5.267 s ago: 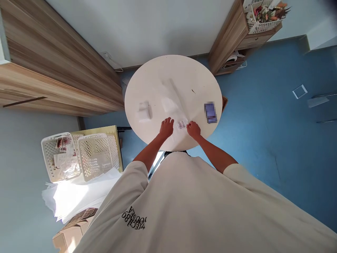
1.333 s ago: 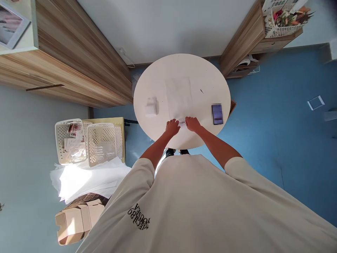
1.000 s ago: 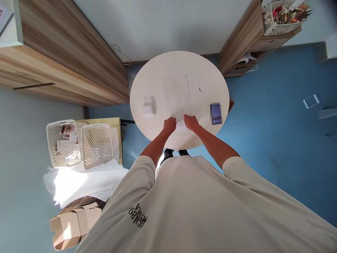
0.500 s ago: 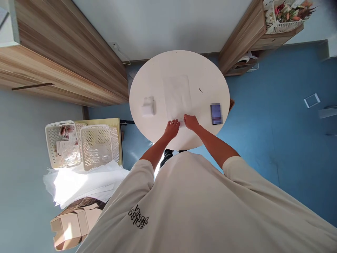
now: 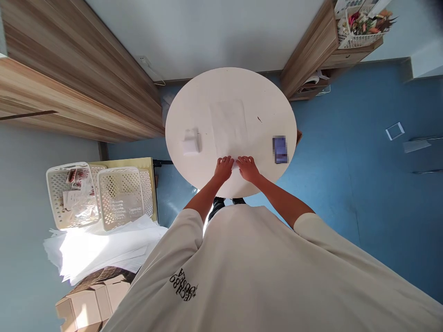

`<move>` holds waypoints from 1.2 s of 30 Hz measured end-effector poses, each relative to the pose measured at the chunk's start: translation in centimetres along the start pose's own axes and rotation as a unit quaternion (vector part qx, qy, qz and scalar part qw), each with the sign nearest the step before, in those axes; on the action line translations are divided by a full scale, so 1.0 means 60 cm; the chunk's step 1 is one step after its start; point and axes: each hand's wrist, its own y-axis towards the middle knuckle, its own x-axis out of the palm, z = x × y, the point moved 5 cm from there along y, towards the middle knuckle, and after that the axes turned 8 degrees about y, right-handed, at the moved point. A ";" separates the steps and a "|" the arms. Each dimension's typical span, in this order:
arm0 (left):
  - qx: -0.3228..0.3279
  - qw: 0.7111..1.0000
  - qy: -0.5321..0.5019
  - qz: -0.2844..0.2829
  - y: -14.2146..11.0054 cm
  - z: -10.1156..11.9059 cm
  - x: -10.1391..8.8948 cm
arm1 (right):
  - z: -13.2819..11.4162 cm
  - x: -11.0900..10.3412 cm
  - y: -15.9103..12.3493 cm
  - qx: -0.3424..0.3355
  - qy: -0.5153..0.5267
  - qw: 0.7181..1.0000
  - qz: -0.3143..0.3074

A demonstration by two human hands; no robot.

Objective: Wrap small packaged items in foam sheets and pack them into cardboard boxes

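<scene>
A thin, translucent white sheet (image 5: 229,124) lies flat on the round pale table (image 5: 194,92), its near end under my fingers. My left hand (image 5: 224,168) is closed on that near edge with its fingers curled down. Close beside it, my right hand (image 5: 248,168) is also closed over the edge, knuckles bent. A small pale strip, perhaps a rolled or folded part of the sheet, shows between the hands; what lies under the fingers is hidden.
A stack of small white pieces (image 5: 191,141) sits on the table's left, a phone-like blurred item (image 5: 280,149) on its right. Two white baskets (image 5: 119,173) and loose white paper (image 5: 104,244) stand at left, above a cardboard box (image 5: 93,306). Wooden cabinets (image 5: 308,50) flank the table.
My right hand has shifted from a pinch to fingers laid over the sheet's edge, nearer my left hand. The whole view has moved slightly.
</scene>
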 end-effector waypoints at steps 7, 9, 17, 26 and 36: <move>-0.008 1.000 -0.001 -0.008 0.007 -0.005 -0.005 | -0.001 -0.001 0.016 0.004 -0.014 1.000 0.010; -0.011 1.000 -0.006 -0.017 0.004 -0.007 -0.007 | -0.005 0.000 0.016 -0.001 -0.015 1.000 0.008; -0.005 0.997 -0.006 -0.076 -0.056 0.007 0.004 | -0.035 0.007 -0.026 -0.035 0.004 0.999 -0.031; -0.029 0.996 -0.039 -0.077 -0.069 0.000 0.018 | -0.049 0.004 -0.030 -0.021 -0.001 0.998 -0.065; -0.040 0.988 -0.060 -0.134 -0.021 -0.038 -0.014 | -0.011 -0.008 0.026 0.038 0.042 0.994 -0.098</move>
